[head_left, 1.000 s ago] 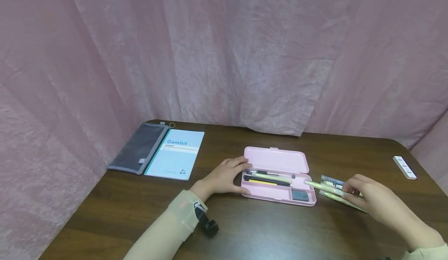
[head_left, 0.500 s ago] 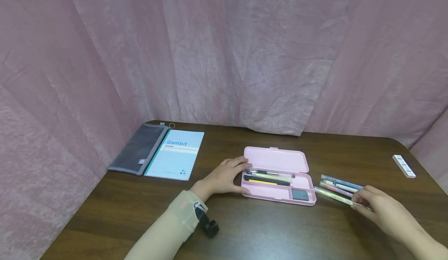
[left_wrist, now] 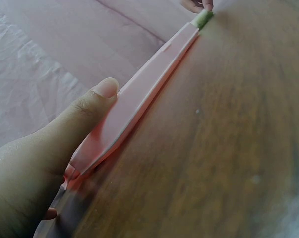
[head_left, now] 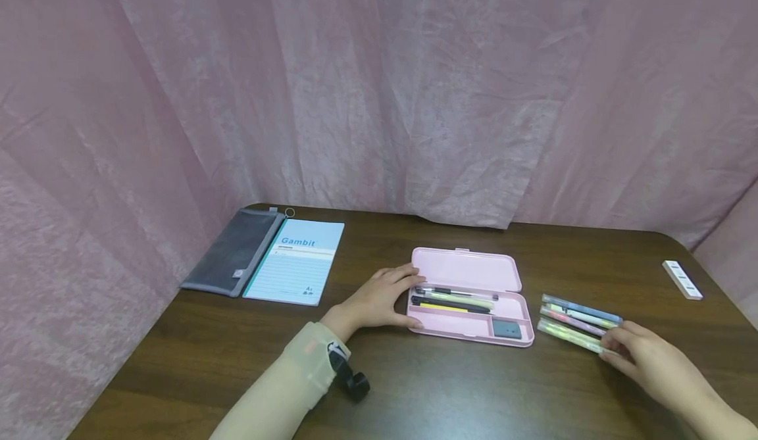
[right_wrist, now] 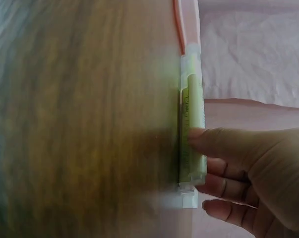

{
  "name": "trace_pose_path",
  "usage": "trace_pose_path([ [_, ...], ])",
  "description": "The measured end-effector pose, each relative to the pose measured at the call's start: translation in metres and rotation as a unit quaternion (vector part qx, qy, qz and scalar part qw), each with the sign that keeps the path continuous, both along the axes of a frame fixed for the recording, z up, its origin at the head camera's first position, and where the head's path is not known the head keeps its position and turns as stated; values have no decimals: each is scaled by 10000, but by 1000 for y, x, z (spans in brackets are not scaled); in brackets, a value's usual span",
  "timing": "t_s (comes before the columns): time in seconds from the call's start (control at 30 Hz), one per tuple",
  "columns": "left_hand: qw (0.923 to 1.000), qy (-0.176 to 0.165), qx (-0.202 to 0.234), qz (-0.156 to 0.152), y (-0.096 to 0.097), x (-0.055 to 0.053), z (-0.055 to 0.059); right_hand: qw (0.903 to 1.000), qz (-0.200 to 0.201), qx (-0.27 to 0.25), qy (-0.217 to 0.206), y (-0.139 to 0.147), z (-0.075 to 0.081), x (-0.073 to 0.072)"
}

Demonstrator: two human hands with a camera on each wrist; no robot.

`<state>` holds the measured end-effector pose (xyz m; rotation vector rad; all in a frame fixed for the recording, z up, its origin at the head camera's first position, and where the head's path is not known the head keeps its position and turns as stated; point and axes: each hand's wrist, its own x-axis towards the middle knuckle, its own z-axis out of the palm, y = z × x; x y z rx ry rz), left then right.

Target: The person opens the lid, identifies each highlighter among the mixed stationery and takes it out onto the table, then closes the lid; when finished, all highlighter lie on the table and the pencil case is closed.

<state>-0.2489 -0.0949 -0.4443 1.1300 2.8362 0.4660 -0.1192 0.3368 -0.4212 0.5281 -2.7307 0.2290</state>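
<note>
An open pink pencil case point(head_left: 468, 270) lies in the middle of the table in the head view, its lid tipped back. Inside are a black pen, a light green pen point(head_left: 464, 301), a black-and-yellow item point(head_left: 450, 306) and a grey eraser point(head_left: 506, 329). My left hand point(head_left: 376, 298) holds its left end, thumb at the front and fingers at the back. To its right, my right hand point(head_left: 651, 361) pinches a light green pen point(right_wrist: 196, 109) near one end, alongside another light green pen point(right_wrist: 185, 124). Behind these lie blue, white-green and pink pens point(head_left: 571, 320).
A grey zip pouch point(head_left: 231, 256) and a light blue notebook point(head_left: 296, 262) lie at the table's left. Near the right edge is a small white block point(head_left: 682, 279) with dark marks. Pink curtains point(head_left: 385, 98) hang behind the brown wooden table point(head_left: 450, 387).
My right hand has moved right and a little toward me, bringing a light green pen away from the case and down beside the other one. My left hand stays at the case.
</note>
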Motion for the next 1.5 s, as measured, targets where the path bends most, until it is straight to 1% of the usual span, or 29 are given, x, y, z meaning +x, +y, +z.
trace_pose_path([
  [0.13, 10000, 13, -17, -4, 0, 0, 0, 10000, -27, 84, -25, 2, -1, -1],
  [0.27, 10000, -50, -30, 21, 0, 1, 1, 9999, -16, 131, 2, 3, -2, -2],
  [0.43, 10000, -60, -49, 39, 1, 0, 0, 9999, 9, 105, -16, 3, -2, -4],
  [0.67, 10000, 9, -48, 8, 1, 0, 1, 10000, -37, 78, -16, 2, -2, -6],
  [0.9, 10000, 68, -66, -1, 0, 0, 1, 9998, -48, 183, -81, 2, -2, -4],
  [1.27, 9999, 96, -65, -26, 1, -1, 2, 9997, -113, 175, -121, -1, 4, -2],
  [1.4, 9999, 89, -65, -39, 1, -1, 1, 9998, -26, 195, 10, -1, 10, -3],
  [1.5, 10000, 38, -56, -9, 0, -1, 1, 9997, 119, 226, 62, -1, 17, -7],
])
